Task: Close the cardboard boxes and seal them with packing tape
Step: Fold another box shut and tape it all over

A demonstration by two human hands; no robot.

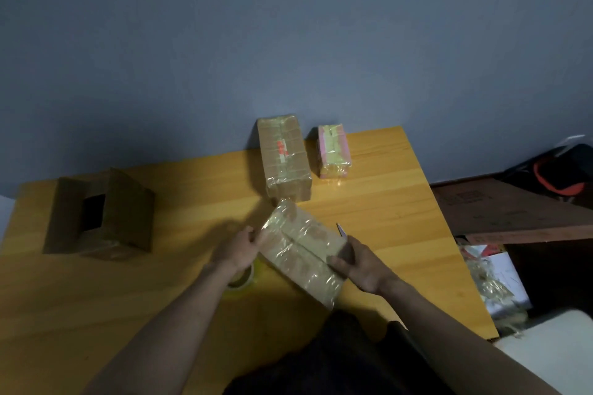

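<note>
Between the left hand and the right hand, each with fingers curled onto an opposite long side, lies the taped box, long axis running diagonally away to the left, tape roll nearest the left wrist.

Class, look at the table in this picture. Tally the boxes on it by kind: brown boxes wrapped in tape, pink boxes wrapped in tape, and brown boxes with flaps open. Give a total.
Brown taped boxes: 2, the box held in both hands and the box by the wall
Pink taped box: 1
Open brown box: 1
Total: 4
</note>
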